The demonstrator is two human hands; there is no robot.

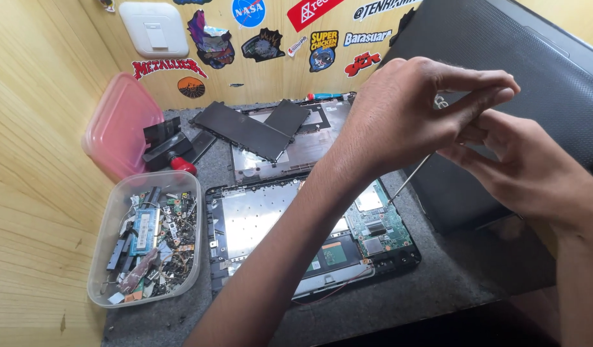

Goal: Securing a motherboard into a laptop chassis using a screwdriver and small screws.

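The left hand [399,112] reaches across the middle of the view, its forearm running up from 6 o'clock, and its fingers [483,87] are pressed together, thumb against fingertips, around the top of a thin metal screwdriver [409,178]. The right hand [528,164] comes in from 3 o'clock and lies just under the left, its fingers loosely curled near the tool's hidden handle; whether they actually grip it I cannot tell. The shaft slants down toward 7 o'clock from the hands, and its tip touches the green circuit board [380,225] of the opened black laptop base [309,234], which lies flat on the grey felt-covered table [438,283] at the centre of the view.

At 12 o'clock from that base lies a second stripped grey laptop shell [303,144], with a flat black rectangular panel [245,128] resting tilted across it. At 9 o'clock stands a clear plastic tub [145,241] filled with small boards, memory sticks and loose metal scraps. Behind it, toward 10 o'clock, a pink translucent plastic lid [119,125] leans against the wooden wall, and a black bracket with a red knob [174,151] sits just beside it. A large black textured laptop lid [502,77] lies at 2 o'clock, partly behind both hands. The back wall at 12 o'clock carries a white wall switch [153,29] and many coloured stickers [264,38].
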